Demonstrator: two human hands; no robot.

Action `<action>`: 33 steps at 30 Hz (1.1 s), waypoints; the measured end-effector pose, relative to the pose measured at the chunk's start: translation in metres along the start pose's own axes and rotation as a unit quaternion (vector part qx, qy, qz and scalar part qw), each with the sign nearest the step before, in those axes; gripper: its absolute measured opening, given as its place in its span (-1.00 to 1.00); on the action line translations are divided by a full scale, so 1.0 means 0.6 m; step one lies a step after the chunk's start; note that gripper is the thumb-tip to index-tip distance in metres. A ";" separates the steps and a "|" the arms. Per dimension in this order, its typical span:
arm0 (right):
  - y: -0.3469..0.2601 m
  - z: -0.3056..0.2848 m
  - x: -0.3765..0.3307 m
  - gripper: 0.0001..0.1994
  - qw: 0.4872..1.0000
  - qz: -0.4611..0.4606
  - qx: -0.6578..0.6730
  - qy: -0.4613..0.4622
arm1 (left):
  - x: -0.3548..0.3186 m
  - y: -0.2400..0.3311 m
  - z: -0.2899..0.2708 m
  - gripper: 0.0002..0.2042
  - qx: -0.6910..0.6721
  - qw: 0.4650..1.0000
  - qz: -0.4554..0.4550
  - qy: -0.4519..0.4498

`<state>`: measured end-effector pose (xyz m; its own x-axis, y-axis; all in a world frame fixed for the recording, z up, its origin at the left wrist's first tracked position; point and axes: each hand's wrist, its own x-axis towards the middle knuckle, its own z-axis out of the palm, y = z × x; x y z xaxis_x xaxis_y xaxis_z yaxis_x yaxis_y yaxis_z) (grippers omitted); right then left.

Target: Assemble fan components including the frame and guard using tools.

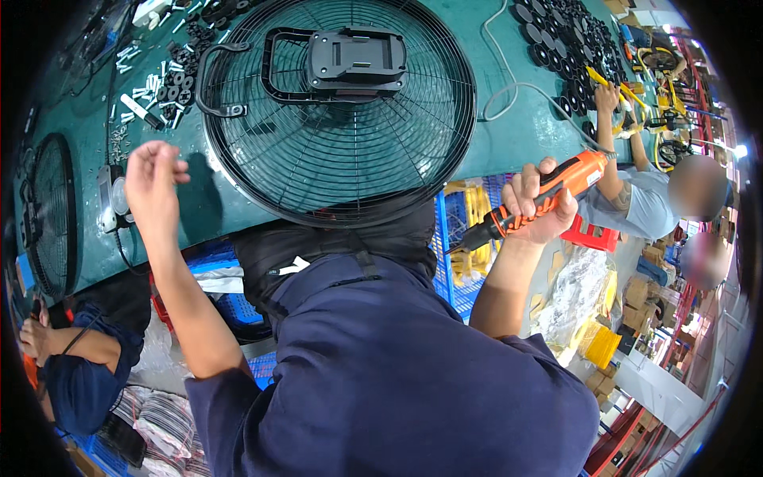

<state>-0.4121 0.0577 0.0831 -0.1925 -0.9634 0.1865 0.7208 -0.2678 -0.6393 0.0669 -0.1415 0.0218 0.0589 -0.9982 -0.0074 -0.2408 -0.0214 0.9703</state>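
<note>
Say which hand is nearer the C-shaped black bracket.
Left: the left hand appears below and left of the bracket; the right hand, farther right, holds an orange tool.

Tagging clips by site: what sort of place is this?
Probably a fan assembly workshop: a large round fan grille lies on a green workbench, many black round parts are spread there, and the right hand holds an orange-and-black power tool.
</note>
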 end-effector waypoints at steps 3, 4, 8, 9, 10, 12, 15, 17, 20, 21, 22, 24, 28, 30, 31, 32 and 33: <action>0.036 0.067 0.027 -0.54 0.997 -0.022 0.011 -0.068 | -0.107 0.039 0.037 -0.78 -0.121 0.990 -0.056 -0.048; 0.051 0.088 0.032 -0.55 0.997 -0.029 0.005 -0.070 | -0.142 0.033 0.047 -0.81 -0.155 0.982 -0.080 -0.072; 0.112 0.173 0.050 -0.57 0.989 -0.056 -0.019 -0.133 | -0.254 0.052 0.111 -0.78 -0.294 0.913 -0.217 -0.180; 0.126 0.191 0.046 -0.57 0.988 -0.061 -0.024 -0.139 | -0.268 0.051 0.124 -0.75 -0.320 0.892 -0.243 -0.207; 0.137 0.204 0.041 -0.56 0.985 -0.071 -0.045 -0.152 | -0.279 0.049 0.138 -0.74 -0.357 0.871 -0.257 -0.220; 0.164 0.224 0.040 -0.59 0.973 -0.107 -0.094 -0.180 | -0.288 0.045 0.149 -0.72 -0.395 0.848 -0.269 -0.230; 0.173 0.233 0.029 -0.60 0.969 -0.109 -0.130 -0.180 | -0.290 0.044 0.153 -0.71 -0.426 0.825 -0.263 -0.261; 0.172 0.236 0.024 -0.61 0.969 -0.121 -0.136 -0.165 | -0.288 0.051 0.154 -0.69 -0.402 0.839 -0.253 -0.267; 0.164 0.229 0.021 -0.61 0.967 -0.144 -0.134 -0.161 | -0.288 0.055 0.154 -0.69 -0.393 0.843 -0.246 -0.272; 0.159 0.226 0.020 -0.61 0.969 -0.134 -0.120 -0.172 | -0.289 0.056 0.155 -0.69 -0.392 0.842 -0.247 -0.276; 0.155 0.223 0.018 -0.61 0.970 -0.123 -0.106 -0.183 | -0.291 0.056 0.155 -0.70 -0.392 0.841 -0.250 -0.278; 0.152 0.220 0.014 -0.61 0.971 -0.122 -0.104 -0.177 | -0.292 0.054 0.157 -0.71 -0.393 0.838 -0.252 -0.282; 0.147 0.214 0.014 -0.62 0.973 -0.112 -0.096 -0.176 | -0.293 0.049 0.163 -0.74 -0.396 0.832 -0.251 -0.298; 0.147 0.214 0.014 -0.61 0.974 -0.104 -0.095 -0.180 | -0.293 0.047 0.164 -0.75 -0.398 0.829 -0.253 -0.300; 0.148 0.215 0.012 -0.62 0.974 -0.107 -0.109 -0.171 | -0.293 0.047 0.165 -0.76 -0.400 0.825 -0.262 -0.301; 0.149 0.215 0.011 -0.61 0.973 -0.109 -0.122 -0.161 | -0.294 0.046 0.165 -0.77 -0.402 0.821 -0.271 -0.302; 0.150 0.213 0.011 -0.61 0.973 -0.109 -0.121 -0.162 | -0.295 0.044 0.165 -0.77 -0.402 0.821 -0.271 -0.301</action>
<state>-0.2636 0.0285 0.1225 -0.0751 -0.8403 0.5369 0.5003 -0.4975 -0.7087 -0.0461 0.0290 0.0249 -0.6024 -0.7054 -0.3736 0.3943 -0.6699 0.6291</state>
